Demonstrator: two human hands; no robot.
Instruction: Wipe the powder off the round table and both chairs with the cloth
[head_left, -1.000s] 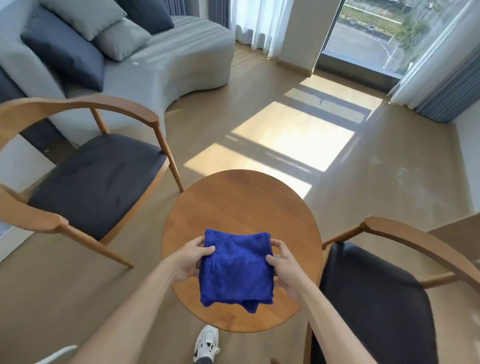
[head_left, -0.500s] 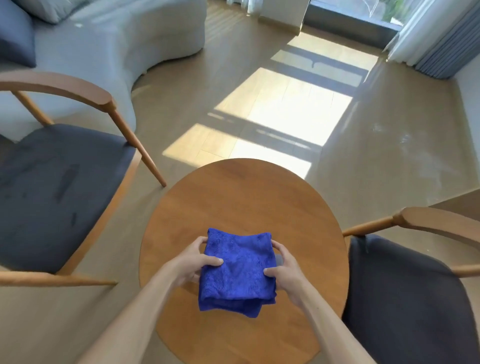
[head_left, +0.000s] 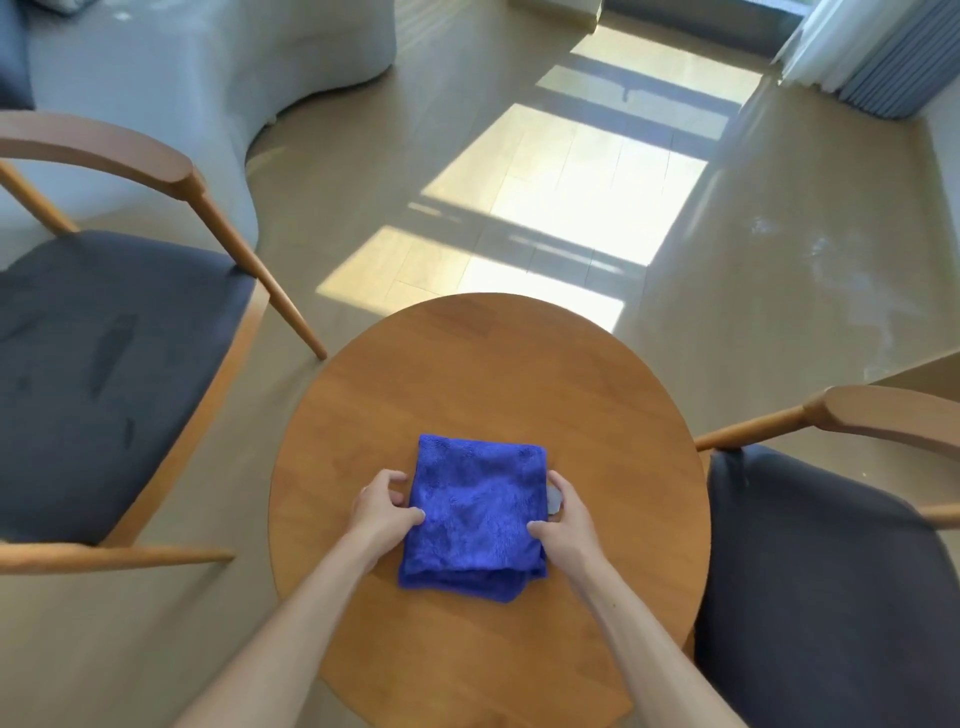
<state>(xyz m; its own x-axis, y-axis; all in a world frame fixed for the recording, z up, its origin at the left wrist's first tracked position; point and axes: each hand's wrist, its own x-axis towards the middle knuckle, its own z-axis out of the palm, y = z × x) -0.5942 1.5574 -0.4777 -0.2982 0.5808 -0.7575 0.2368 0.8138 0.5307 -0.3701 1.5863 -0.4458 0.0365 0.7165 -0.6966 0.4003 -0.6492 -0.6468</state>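
Observation:
A folded blue cloth (head_left: 475, 517) sits over the middle of the round wooden table (head_left: 488, 374). My left hand (head_left: 382, 512) grips the cloth's left edge and my right hand (head_left: 569, 519) grips its right edge, thumbs on top. To the left stands a wooden chair with a dark seat (head_left: 98, 374). A second chair with a dark seat (head_left: 831, 582) stands to the right. Powder is not clearly visible on the table; the left seat shows a few dark smudges.
A pale grey curved sofa (head_left: 208, 67) stands behind the left chair. The wooden floor (head_left: 571, 197) beyond the table carries bright sun patches. Curtains (head_left: 872, 57) hang at the top right corner.
The view has tilted down and closer to the table. Both hands have lowered the cloth toward the tabletop while keeping hold of its two sides.

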